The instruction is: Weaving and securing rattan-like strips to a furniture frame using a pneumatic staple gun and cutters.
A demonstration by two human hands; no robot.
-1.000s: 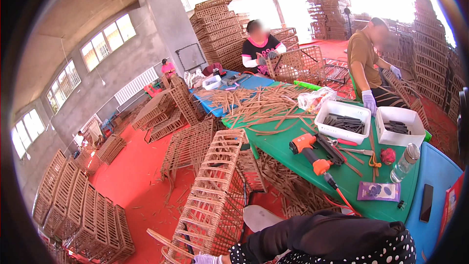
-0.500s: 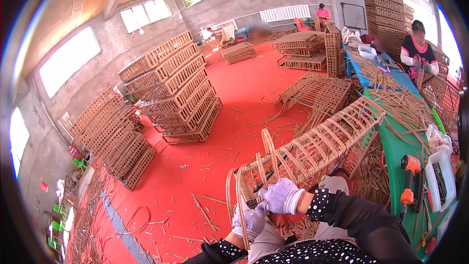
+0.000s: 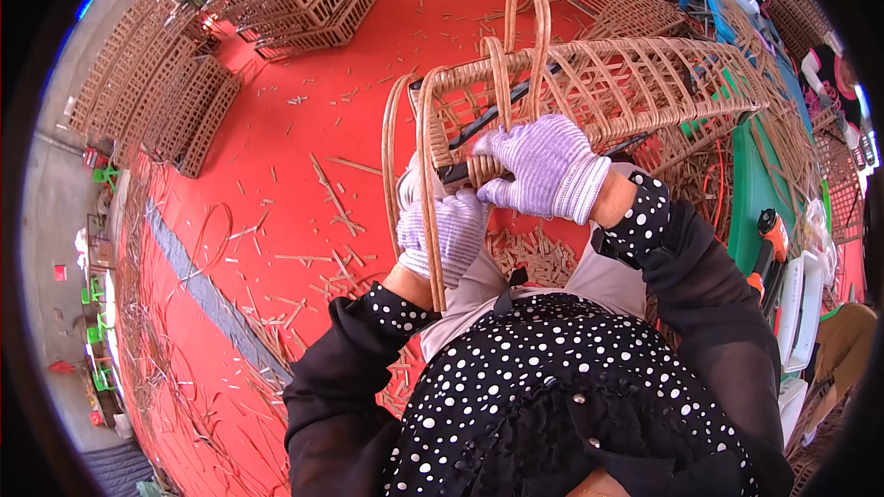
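A half-woven brown rattan basket (image 3: 645, 110) with a dark frame lies tilted across my lap, one end toward me. My right hand (image 3: 545, 170), in a lilac knit glove, closes over its near corner, where strip is wound round the frame bar. Just below and left, my left hand (image 3: 444, 232) is closed, its fingertips meeting the right hand's at that corner; what it pinches is hidden. Long loose rattan strips (image 3: 426, 147) loop up from the corner, and one hangs across the back of my left hand. More strip loops (image 3: 539, 23) stand above the basket.
Stacked rattan crates (image 3: 313, 0) stand at the far left on the red floor (image 3: 304, 120), which is littered with rattan offcuts. At right, a green-covered table (image 3: 755, 179) holds an orange-and-black power tool (image 3: 772, 232) and a white tray (image 3: 799, 308). A co-worker (image 3: 829, 74) is at the far right.
The view has tipped down, so hands and basket appear higher. Both hands remain at the basket's near corner; the right hand now lies flatter over the bar.
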